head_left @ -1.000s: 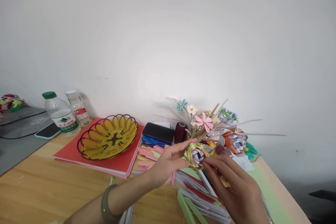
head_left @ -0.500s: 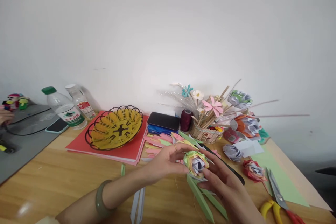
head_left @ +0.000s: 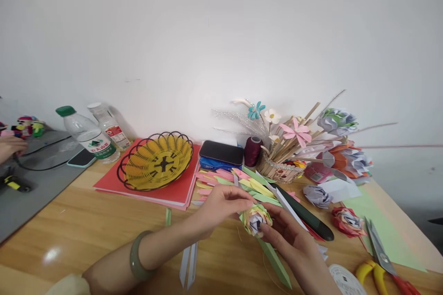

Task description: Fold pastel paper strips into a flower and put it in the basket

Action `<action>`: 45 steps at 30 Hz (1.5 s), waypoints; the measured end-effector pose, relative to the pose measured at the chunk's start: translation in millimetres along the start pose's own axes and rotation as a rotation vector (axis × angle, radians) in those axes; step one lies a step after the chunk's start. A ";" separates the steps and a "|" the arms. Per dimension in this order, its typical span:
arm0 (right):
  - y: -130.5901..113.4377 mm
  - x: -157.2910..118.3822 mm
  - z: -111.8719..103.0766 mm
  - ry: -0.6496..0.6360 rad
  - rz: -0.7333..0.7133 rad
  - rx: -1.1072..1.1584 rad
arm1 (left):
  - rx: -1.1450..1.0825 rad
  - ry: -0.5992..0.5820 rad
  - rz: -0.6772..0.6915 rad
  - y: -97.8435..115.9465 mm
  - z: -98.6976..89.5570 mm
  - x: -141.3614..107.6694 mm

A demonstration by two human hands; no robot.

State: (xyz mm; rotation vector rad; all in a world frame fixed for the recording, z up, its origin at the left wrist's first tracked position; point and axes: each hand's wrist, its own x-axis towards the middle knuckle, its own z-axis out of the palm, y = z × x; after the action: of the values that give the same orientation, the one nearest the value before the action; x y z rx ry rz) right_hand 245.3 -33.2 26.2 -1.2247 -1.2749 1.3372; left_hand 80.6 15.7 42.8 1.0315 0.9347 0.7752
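A small paper flower [head_left: 255, 219], green and yellow outside with a white and dark centre, is held between both hands above the table. My left hand [head_left: 224, 207], with a ring and a green bangle on that arm, pinches its upper left edge. My right hand [head_left: 285, 230] grips the flower's right side, thumb near the centre. Beneath hangs or lies a folded green paper strip [head_left: 277, 262]; whether it joins the flower I cannot tell. Behind the hands lies a pile of pink, yellow and green folded strips [head_left: 256, 187]. White strips [head_left: 188, 265] lie below my left forearm.
A yellow basket [head_left: 157, 161] rests on red paper [head_left: 110, 179]. Right of it are a phone [head_left: 221, 152], thread spool [head_left: 253, 151] and flower arrangement [head_left: 280, 168]. Scissors [head_left: 380, 253] lie at right, near a red flower [head_left: 348, 221]. Bottles [head_left: 95, 140] and another person's hand [head_left: 12, 145] are left.
The view has shifted, so a white round label shows at lower right. The flower has tilted and sits slightly lower; my left fingers have moved onto its upper edge.
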 end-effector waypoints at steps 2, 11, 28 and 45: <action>3.2 0.7 0.3 0.006 0.000 0.012 | -0.021 -0.003 -0.035 -1.7 -0.9 1.3; -0.1 -0.8 7.3 0.114 0.085 0.062 | -0.102 -0.006 -0.093 3.4 -2.9 0.4; 7.3 1.4 2.5 0.067 0.107 -0.052 | -0.020 -0.062 -0.097 1.1 -4.0 2.5; -8.5 2.3 -4.0 0.067 0.163 -0.064 | -0.059 -0.146 -0.046 -1.4 -3.9 3.0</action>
State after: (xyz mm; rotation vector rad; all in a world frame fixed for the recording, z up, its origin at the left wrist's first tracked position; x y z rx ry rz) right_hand 248.7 -29.8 34.6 -1.4325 -1.1991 1.3672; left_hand 78.5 19.2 39.9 0.9982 0.8036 0.6758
